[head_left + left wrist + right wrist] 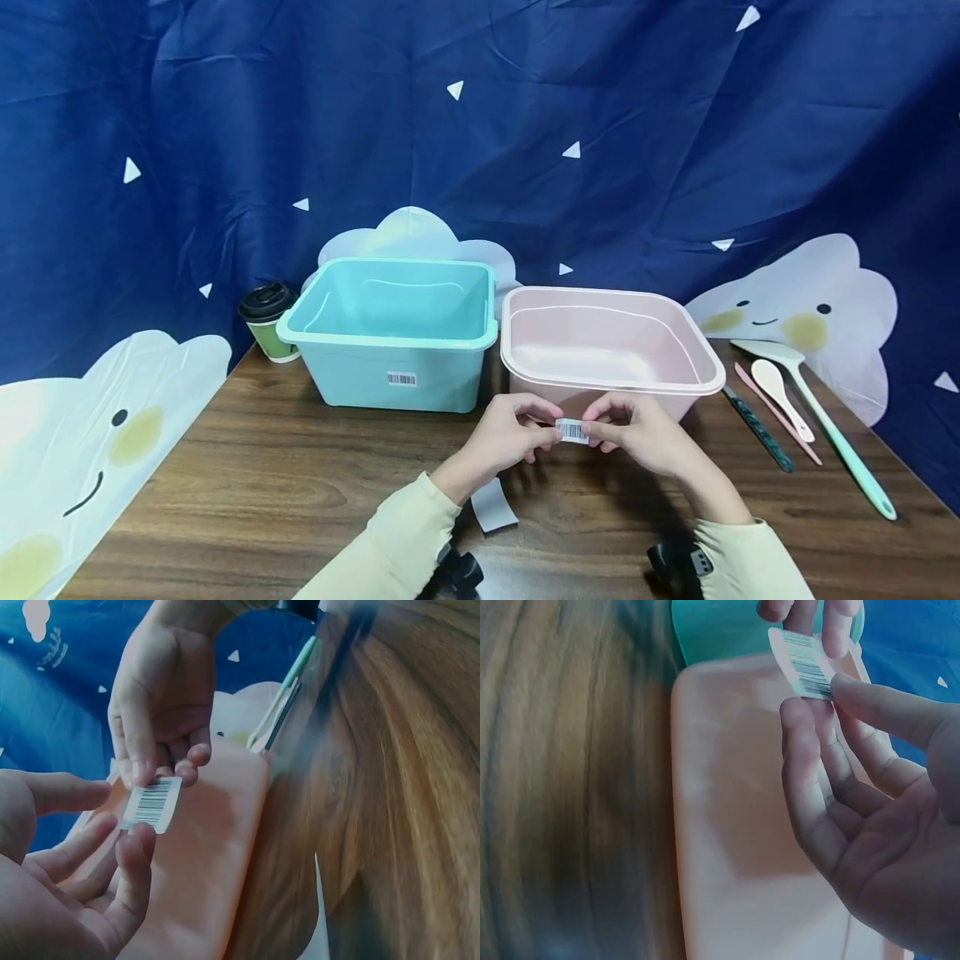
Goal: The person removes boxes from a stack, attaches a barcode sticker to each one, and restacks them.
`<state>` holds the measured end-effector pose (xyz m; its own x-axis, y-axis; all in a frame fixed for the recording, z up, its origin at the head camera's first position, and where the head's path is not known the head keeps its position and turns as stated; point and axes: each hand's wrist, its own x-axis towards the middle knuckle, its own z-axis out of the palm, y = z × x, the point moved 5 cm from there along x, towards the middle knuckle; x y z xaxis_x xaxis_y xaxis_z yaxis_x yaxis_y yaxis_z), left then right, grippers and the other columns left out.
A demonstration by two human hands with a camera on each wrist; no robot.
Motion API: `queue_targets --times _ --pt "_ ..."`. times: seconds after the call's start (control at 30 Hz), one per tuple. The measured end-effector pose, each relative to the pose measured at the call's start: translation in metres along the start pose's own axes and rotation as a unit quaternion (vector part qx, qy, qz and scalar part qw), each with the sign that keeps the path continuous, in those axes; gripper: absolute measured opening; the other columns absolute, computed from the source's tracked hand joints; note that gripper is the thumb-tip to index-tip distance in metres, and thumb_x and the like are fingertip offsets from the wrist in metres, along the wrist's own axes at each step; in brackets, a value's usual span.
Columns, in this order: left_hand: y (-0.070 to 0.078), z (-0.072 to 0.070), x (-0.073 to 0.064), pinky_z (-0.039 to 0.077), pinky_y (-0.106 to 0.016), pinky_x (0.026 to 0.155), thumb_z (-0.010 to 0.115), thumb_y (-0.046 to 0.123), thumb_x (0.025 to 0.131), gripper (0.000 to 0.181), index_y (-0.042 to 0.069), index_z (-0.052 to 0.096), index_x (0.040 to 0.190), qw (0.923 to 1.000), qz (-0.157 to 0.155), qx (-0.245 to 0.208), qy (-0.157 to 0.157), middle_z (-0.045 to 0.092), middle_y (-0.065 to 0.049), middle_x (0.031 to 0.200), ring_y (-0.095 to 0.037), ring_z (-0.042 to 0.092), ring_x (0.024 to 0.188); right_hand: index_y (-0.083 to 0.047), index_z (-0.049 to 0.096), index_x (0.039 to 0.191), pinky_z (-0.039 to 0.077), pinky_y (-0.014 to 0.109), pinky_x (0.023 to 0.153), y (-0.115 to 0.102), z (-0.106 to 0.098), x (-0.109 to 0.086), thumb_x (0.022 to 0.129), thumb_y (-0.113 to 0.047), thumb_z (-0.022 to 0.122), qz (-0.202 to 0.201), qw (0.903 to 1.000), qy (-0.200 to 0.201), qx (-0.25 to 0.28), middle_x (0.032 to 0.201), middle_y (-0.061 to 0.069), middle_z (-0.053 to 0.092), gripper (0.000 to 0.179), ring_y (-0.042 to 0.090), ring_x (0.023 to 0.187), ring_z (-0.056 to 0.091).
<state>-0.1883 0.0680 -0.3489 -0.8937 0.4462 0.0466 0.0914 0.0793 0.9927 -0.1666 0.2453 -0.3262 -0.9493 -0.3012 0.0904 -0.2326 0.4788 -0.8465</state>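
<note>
A small white barcode sticker (572,431) is stretched between both hands in front of the pink bin (611,385). My left hand (504,435) pinches its left end, and my right hand (637,433) pinches the right end. The printed bars on the sticker (153,804) face up in the left wrist view. In the right wrist view, the thumb and fingers of the right hand (877,787) grip one edge of the sticker (802,664). Another barcode label (402,379) is on the front of the turquoise bin (386,342).
A white paper piece (493,505) lies near the left forearm. Behind the turquoise bin's left side stands a green cup (273,335) with a black lid. To the right lie a dark-handled utensil (759,429), a pink stick (776,412), a white spoon (782,398) and a long mint-handled ladle (843,450).
</note>
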Motion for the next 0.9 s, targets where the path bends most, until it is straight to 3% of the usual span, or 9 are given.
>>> queue_targets --times 0.4,0.67,0.9 --pt "0.001 0.009 0.001 0.051 -0.019 0.05 0.069 -0.006 0.087 0.027 -0.01 0.069 0.114 0.999 -0.008 -0.043 -0.014 0.075 -0.023 0.105 -0.012 0.068 0.065 0.008 0.069 0.096 0.06 0.028 0.064 0.01 -0.013 -0.006 0.093 -0.002 0.068 0.059 0.9979 0.015 -0.02 0.084 0.011 0.071 0.011 0.016 0.076 0.067" --pt "0.0 0.009 0.003 0.052 -0.019 0.051 0.066 -0.006 0.09 0.022 -0.01 0.071 0.11 0.9989 0.003 -0.047 -0.005 0.072 -0.028 0.109 -0.01 0.068 0.064 0.01 0.069 0.096 0.059 0.029 0.063 0.014 -0.019 -0.006 0.092 0.0 0.068 0.075 0.9963 0.034 -0.025 0.083 0.011 0.071 0.012 0.017 0.075 0.066" --pt "-0.007 0.015 0.003 0.05 -0.019 0.049 0.068 -0.005 0.089 0.021 -0.008 0.073 0.109 0.9989 -0.01 -0.038 -0.025 0.073 -0.027 0.104 -0.01 0.067 0.062 0.013 0.068 0.101 0.06 0.029 0.063 0.014 -0.016 -0.006 0.093 -0.001 0.068 0.089 0.9944 0.055 -0.009 0.084 0.013 0.072 0.017 0.016 0.076 0.069"
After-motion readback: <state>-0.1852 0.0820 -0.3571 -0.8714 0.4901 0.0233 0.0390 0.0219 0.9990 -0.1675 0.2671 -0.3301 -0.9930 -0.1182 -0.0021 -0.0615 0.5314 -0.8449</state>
